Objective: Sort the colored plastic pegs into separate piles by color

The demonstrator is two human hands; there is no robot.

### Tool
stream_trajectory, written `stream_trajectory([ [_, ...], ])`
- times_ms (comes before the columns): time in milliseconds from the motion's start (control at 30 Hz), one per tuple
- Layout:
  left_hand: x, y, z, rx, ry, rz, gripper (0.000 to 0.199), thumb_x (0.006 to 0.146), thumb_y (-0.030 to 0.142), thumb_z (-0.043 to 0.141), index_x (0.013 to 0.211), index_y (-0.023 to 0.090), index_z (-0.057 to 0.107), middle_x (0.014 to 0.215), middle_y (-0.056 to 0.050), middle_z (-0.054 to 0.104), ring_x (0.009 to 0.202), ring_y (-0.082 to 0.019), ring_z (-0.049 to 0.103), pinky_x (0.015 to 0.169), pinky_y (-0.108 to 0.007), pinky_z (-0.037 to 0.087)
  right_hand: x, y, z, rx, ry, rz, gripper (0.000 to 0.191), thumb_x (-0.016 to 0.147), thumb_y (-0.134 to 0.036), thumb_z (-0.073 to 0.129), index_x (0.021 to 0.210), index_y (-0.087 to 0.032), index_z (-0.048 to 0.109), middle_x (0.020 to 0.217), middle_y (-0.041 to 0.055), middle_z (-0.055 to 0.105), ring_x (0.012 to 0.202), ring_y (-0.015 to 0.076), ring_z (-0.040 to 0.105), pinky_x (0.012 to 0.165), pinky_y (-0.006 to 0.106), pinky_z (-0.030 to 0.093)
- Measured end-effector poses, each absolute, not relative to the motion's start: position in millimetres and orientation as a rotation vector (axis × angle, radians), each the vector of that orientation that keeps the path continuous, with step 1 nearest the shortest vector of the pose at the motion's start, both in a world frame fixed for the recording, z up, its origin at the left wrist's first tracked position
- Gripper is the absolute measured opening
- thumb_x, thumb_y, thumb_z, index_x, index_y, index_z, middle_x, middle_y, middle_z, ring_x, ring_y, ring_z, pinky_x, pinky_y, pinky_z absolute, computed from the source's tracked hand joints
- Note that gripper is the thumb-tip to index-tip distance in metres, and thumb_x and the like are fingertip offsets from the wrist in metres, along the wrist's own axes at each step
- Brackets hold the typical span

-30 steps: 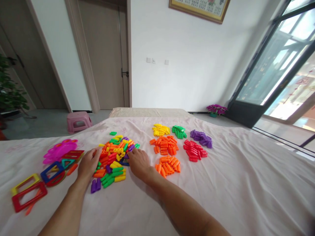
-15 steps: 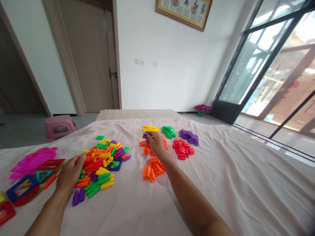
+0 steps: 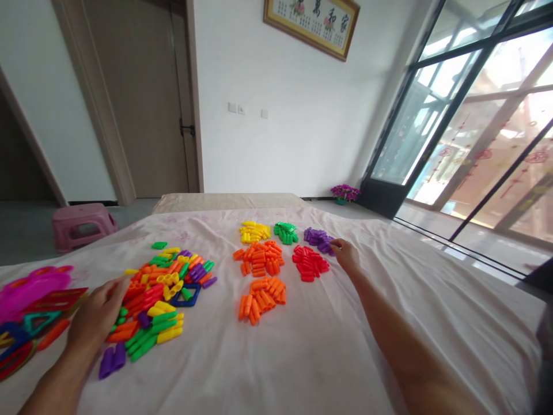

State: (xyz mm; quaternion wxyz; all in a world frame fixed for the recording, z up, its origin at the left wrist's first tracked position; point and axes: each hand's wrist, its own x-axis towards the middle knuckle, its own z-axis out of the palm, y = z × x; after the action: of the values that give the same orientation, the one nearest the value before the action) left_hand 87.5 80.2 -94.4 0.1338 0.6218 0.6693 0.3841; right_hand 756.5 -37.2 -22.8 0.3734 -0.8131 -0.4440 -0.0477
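At the right edge of the pile of purple plastic building pieces (image 3: 318, 239), my right hand (image 3: 348, 257) has its fingertips pinched together on a purple piece, mostly hidden by the fingers. My left hand (image 3: 95, 311) rests against the left side of a mixed heap of bullet-shaped plastic pieces (image 3: 162, 279), fingers stretched forward and partly out of sight. Sorted by colour, there are yellow pieces (image 3: 254, 232), green pieces (image 3: 286, 233), red pieces (image 3: 310, 264) and two groups of orange pieces, a farther one (image 3: 261, 258) and a nearer one (image 3: 262, 298).
Left of my left hand lie a magenta flower-shaped plastic piece (image 3: 37, 288) and several coloured frame shapes, including a teal triangle (image 3: 41, 323). A blue frame (image 3: 193, 295) touches the mixed heap. A wrinkled pale cloth (image 3: 319, 351) covers the surface. Beyond it stands a pink stool (image 3: 83, 226).
My right hand has moved right with a purple piece, from above the orange pieces to the purple pile. My left hand stays beside the mixed heap. The view has turned slightly right.
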Motion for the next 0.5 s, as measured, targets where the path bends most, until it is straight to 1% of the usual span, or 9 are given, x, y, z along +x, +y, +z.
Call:
stream_trajectory([
  [133,87,80,-94,1.793,1.928,1.097,0.045,0.087,0.06,0.042,0.101,0.026,0.068,0.113,-0.006,0.074,0.111,-0.03,0.065,0.101,-0.046,0.048,780,-40,-36,-2.152,-1.317,-0.132,0.026,0.081,-0.025,0.057,0.096,-0.02,0.078,0.098,0.0063,0.075,0.092,0.0207,0.067,0.08,0.028,0.046],
  [200,88,80,-94,1.797,1.92,1.105,0.046,0.087,0.06,0.042,0.101,0.025,0.068,0.112,-0.006,0.074,0.112,-0.03,0.064,0.101,-0.046,0.048,783,-38,-41,-2.181,-1.345,-0.153,0.027,0.079,-0.023,0.059,0.1,-0.019,0.077,0.1,0.007,0.075,0.092,0.0204,0.066,0.079,0.028,0.045],
  [333,87,81,-94,1.8,1.914,1.102,0.048,0.088,0.059,0.042,0.104,0.023,0.069,0.116,-0.009,0.073,0.115,-0.031,0.063,0.103,-0.046,0.046,783,-35,-47,-2.243,-1.216,-0.267,0.029,0.077,-0.02,0.062,0.104,-0.017,0.074,0.104,0.0091,0.072,0.088,0.019,0.065,0.077,0.027,0.045],
  [500,88,80,-94,1.806,1.908,1.123,0.044,0.089,0.055,0.043,0.104,0.023,0.069,0.115,-0.008,0.073,0.114,-0.03,0.063,0.102,-0.045,0.047,779,-36,-50,-2.249,-1.102,-0.31,0.027,0.077,-0.021,0.064,0.102,-0.017,0.072,0.103,0.0094,0.069,0.087,0.0192,0.064,0.075,0.028,0.044],
])
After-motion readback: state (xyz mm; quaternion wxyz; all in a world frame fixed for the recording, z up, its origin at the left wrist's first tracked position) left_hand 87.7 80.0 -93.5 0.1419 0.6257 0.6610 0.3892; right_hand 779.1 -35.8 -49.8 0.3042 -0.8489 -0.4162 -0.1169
